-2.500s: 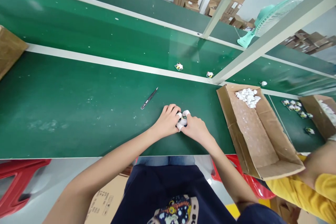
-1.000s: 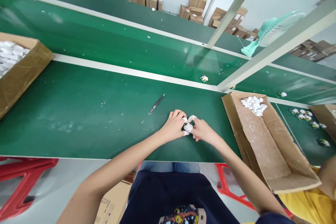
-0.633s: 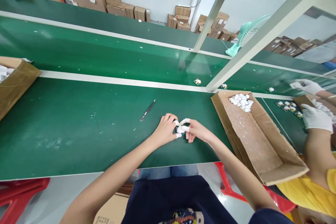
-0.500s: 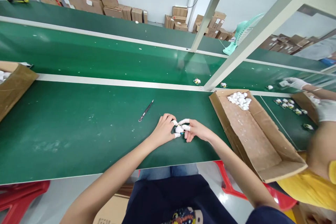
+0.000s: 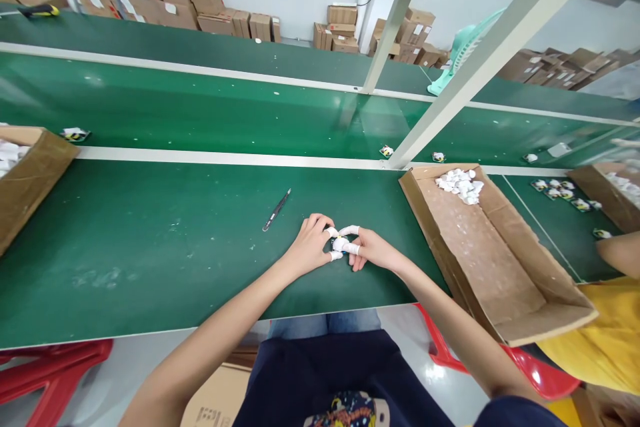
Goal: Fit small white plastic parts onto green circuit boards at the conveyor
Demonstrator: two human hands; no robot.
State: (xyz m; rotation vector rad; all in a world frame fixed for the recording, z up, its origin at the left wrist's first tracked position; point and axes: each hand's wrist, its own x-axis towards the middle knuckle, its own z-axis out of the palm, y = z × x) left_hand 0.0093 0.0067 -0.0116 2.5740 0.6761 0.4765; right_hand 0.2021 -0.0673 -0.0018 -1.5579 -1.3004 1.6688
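Between my two hands, just above the green tabletop, is a small circuit board [image 5: 341,244] topped with a white lump. My left hand [image 5: 315,242] grips its left side between thumb and fingers, with white cots on the fingertips. From the other side, my right hand [image 5: 367,247] holds the board's right side, its cotted thumb and index finger against the white part. Much of the board is hidden by the fingers. A pair of dark tweezers [image 5: 277,209] lies on the table to the left of my hands.
A long cardboard tray [image 5: 493,273] with several white pieces [image 5: 460,185] stands at the right; another cardboard box [image 5: 40,180] is at the left. Several small boards [image 5: 565,192] lie near a co-worker at far right. A metal post [image 5: 480,73] rises beyond the tray.
My right thumb has shifted slightly over the white part; both hands otherwise stay in place. The co-worker's gloved hands have moved away to the right. The view has shifted a little.
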